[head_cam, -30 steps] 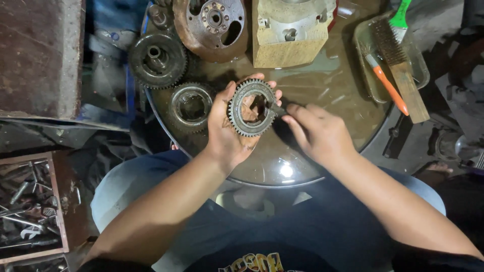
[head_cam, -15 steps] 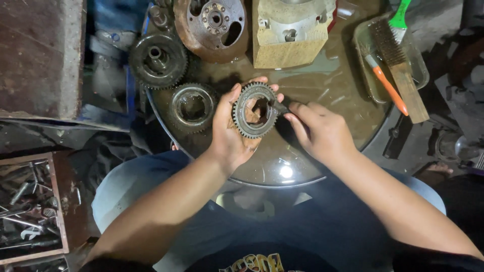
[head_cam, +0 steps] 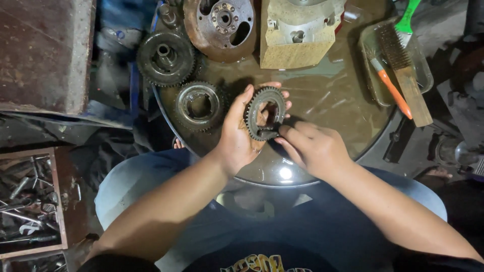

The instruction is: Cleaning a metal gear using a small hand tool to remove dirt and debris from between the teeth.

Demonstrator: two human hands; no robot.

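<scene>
- Dark, glossy liquid fills the round pan (head_cam: pixel 327 100) we work over; its rim curves just below our hands and catches a bright spot of light.
- Beyond our hands, at the far side of the pan, we see a rusty round flywheel plate (head_cam: pixel 220 25) and, to its right, a pale cast metal housing block (head_cam: pixel 297 35).
- Left of our left hand lie two more parts: a ring-shaped gear (head_cam: pixel 197 106) just beside the wrist, and a darker toothed gear with a hub (head_cam: pixel 165 58) farther out at the pan's edge.
- Right of our right hand, well apart, a clear plastic tray (head_cam: pixel 423 70) holds a wire brush (head_cam: pixel 403 70) with a wooden handle, an orange-handled brush (head_cam: pixel 390 85) and a green-handled brush (head_cam: pixel 411 20).
- Around the pan the room is a dim, cluttered workshop floor; far to the left of our left arm sits a wooden box (head_cam: pixel 55 201) of loose tools.
- Our left hand (head_cam: pixel 239 133) is curled partly closed around a toothed ring gear (head_cam: pixel 264 113), the gear lying against palm and fingers, thumb on its near-left edge, fingertips showing past its far rim.
- Our right hand (head_cam: pixel 315 148) is loosely closed, its fingertips (head_cam: pixel 282 133) pressing on the gear's lower right edge; whether it pinches something small there we cannot tell.
</scene>
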